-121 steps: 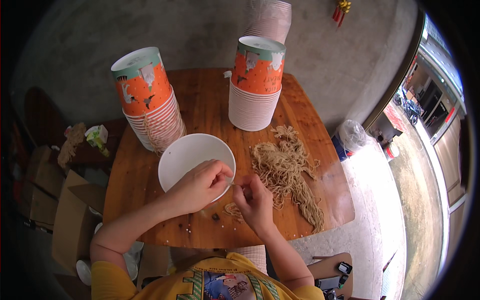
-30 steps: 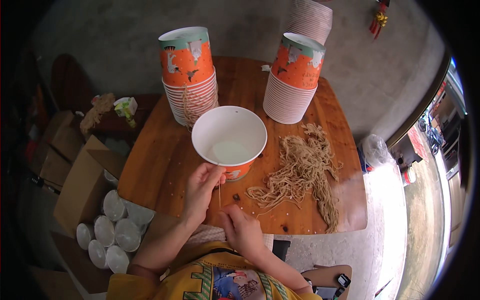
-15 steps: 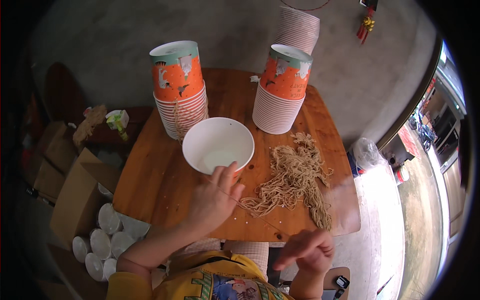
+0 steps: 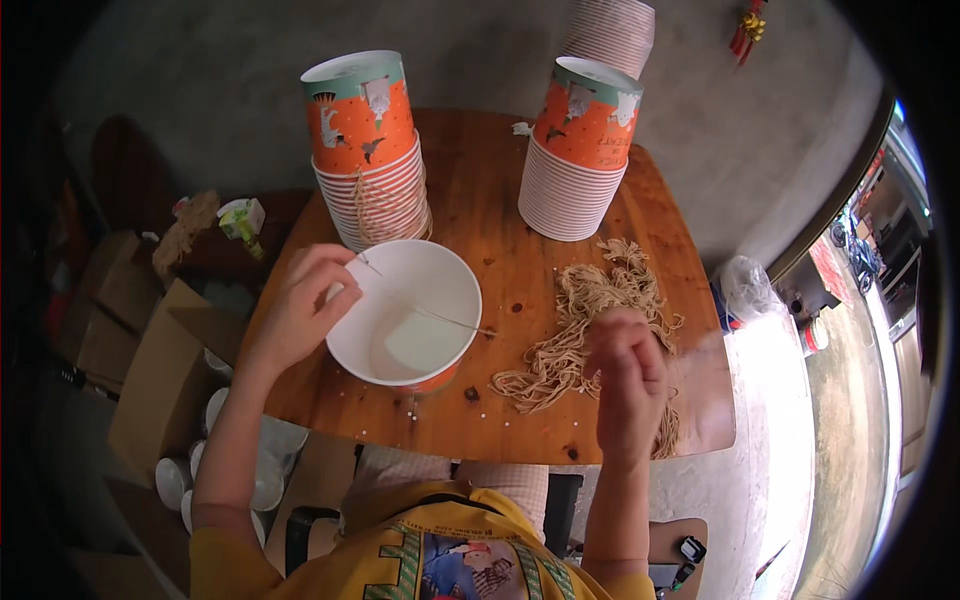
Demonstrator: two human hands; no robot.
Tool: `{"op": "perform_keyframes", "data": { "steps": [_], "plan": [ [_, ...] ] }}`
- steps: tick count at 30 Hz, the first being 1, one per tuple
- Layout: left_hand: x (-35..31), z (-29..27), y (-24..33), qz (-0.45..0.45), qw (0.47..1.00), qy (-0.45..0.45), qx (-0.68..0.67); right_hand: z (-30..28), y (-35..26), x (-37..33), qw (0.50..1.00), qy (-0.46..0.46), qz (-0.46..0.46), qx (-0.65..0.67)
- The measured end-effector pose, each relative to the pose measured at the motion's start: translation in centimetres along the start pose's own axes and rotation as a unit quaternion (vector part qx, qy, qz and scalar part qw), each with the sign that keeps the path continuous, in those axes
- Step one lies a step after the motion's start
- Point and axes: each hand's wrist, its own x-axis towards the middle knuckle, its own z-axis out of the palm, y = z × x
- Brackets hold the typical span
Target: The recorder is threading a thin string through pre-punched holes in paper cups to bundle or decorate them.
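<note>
My left hand [image 4: 312, 300] is at the left rim of a white-lined paper bucket [image 4: 400, 350] with an orange outside. Its fingers are pinched on a thin tan cord [image 4: 450, 319], which shows beside the index fingertip and again across the bucket's opening and past the right rim. The stretch between is hard to see. My right hand [image 4: 630, 370] hovers over a tangled heap of tan cords [image 4: 570, 350], with its fingers curled together and slightly blurred. What they hold, if anything, is hidden.
Two stacks of upturned orange paper buckets, the left stack [image 4: 365, 140] and right stack [image 4: 580, 150], stand on the wooden table [image 4: 470, 200]. Tan cords hang on the left stack. A cardboard box [image 4: 165, 370] and clear round containers [image 4: 172, 480] lie at lower left.
My left hand has moved from the bucket's near rim to its left rim. My right hand has risen from the table's near edge to above the cord heap. The bucket has shifted left and nearer.
</note>
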Motion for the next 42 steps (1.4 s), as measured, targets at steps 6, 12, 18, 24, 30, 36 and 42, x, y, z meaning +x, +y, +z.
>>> {"op": "perform_keyframes", "data": {
  "steps": [6, 12, 18, 24, 30, 36, 42],
  "plan": [
    [1.2, 0.8, 9.9, 0.226, 0.974, 0.015, -0.008, 3.0, -0.8, -0.1, 0.955, -0.260, 0.046, -0.138],
    [1.2, 2.8, 8.1, 0.223, 0.972, -0.067, -0.032, 3.4, -0.4, -0.8, 0.956, -0.258, 0.109, -0.085],
    [2.2, 2.5, 8.4, 0.241, 0.967, -0.069, -0.030, 2.5, 0.8, -1.6, 0.959, -0.230, 0.165, -0.019],
    [2.4, 2.9, 8.3, 0.214, 0.969, -0.114, -0.049, 4.1, 1.5, -1.5, 0.962, -0.167, 0.216, 0.025],
    [1.8, 2.9, 8.5, 0.187, 0.971, -0.148, -0.035, 4.1, 3.1, -2.4, 0.969, -0.181, 0.133, -0.101],
    [0.5, 2.8, 8.2, 0.112, 0.969, -0.201, -0.091, 4.6, 3.8, -4.3, 0.973, -0.151, 0.140, -0.100],
    [-0.6, 2.1, 8.3, -0.074, 0.960, -0.244, -0.116, 5.9, 5.8, -5.3, 0.978, -0.094, 0.075, -0.172]
  ]
}}
